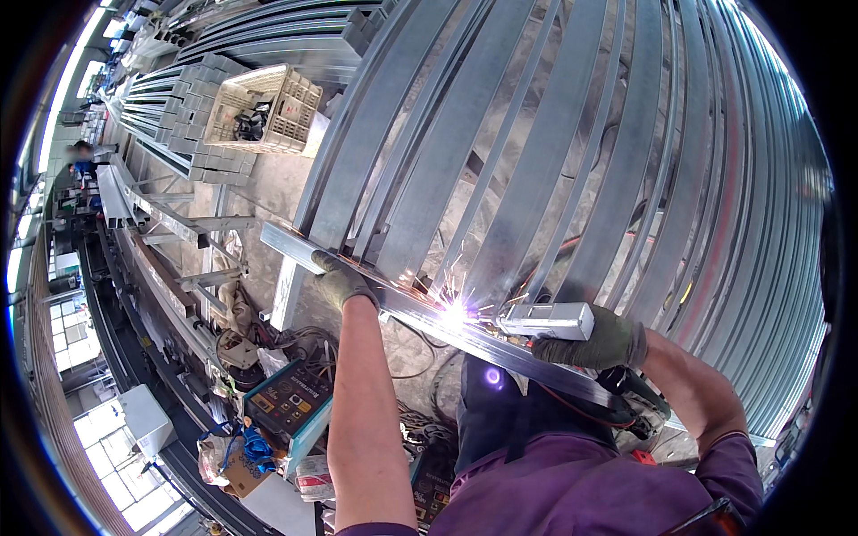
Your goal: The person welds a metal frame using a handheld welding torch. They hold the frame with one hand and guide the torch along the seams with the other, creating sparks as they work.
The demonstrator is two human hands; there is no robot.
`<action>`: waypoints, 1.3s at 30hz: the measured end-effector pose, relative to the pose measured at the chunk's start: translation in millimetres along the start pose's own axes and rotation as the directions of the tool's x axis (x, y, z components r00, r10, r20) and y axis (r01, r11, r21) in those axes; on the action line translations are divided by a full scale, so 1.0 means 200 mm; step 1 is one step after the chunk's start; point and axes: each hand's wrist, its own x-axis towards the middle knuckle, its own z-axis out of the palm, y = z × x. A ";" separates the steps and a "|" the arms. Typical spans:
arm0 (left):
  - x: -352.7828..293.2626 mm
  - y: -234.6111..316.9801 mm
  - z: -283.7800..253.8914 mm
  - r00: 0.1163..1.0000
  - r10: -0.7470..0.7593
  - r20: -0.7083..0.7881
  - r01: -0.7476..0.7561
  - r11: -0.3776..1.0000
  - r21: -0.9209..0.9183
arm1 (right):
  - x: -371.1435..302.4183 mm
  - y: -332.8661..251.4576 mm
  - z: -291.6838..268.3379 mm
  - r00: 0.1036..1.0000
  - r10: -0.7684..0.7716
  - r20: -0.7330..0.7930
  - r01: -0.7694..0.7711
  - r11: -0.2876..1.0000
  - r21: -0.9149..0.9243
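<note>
Closed round the welding torch (547,321), the gloved right hand (601,341) holds its nozzle (486,318) at a bright arc (456,313) on the crosswise steel tube (411,308). The gloved left hand (344,281) touches that tube; from here I can't tell whether it grips. Long steel bars (570,98) extend beyond.

Left glove (347,282) and right glove (608,339): dull olive-grey. Handheld tool (547,322): silvery-white casing. Arc (456,314): white core, violet fringe; sparks (409,279) orange. Worked bar (293,247): silver-grey. Long metal profiles (509,134): blue-grey, ranked as parallel stripes, one reddish streak at right. Crate (299,112): cream, open lattice; contents (254,121) black. Shirt (572,491): purple. Trousers (487,429): dark navy. Boxed machine (290,399): black panel, teal edging.
</note>
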 end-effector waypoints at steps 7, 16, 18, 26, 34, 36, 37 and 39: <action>-0.06 0.04 -0.01 0.996 -0.011 0.092 0.008 0.999 0.041 | -0.01 0.06 0.00 0.999 -0.035 -0.028 0.035 0.999 -0.010; 0.03 -0.03 0.01 0.998 -0.003 0.063 -0.001 0.998 0.059 | 0.00 0.12 -0.01 0.994 -0.104 -0.028 0.099 0.983 -0.156; 0.05 -0.04 0.01 0.996 0.001 0.089 -0.002 1.000 0.010 | -0.02 0.10 -0.01 0.997 -0.076 -0.024 0.074 0.994 -0.085; 0.01 -0.01 0.02 0.996 -0.033 0.089 0.033 0.999 0.002 | -0.04 0.06 -0.01 0.999 -0.028 -0.024 0.026 0.994 -0.105; -0.04 0.03 0.00 0.995 0.002 0.101 -0.004 1.000 0.023 | -0.05 0.11 0.00 0.995 -0.089 -0.035 0.087 0.995 -0.040; -0.11 0.07 -0.01 0.996 -0.023 0.086 0.022 1.000 0.006 | -0.06 0.07 -0.01 0.998 -0.054 -0.037 0.051 0.996 -0.079; -0.12 0.08 -0.01 0.996 -0.035 0.081 0.035 0.999 -0.001 | -0.07 0.06 -0.01 0.999 -0.036 -0.040 0.032 0.995 -0.098; -0.08 0.05 -0.01 0.995 -0.038 0.087 0.039 0.999 -0.010 | -0.07 0.04 -0.01 0.999 -0.041 -0.033 0.037 0.995 -0.092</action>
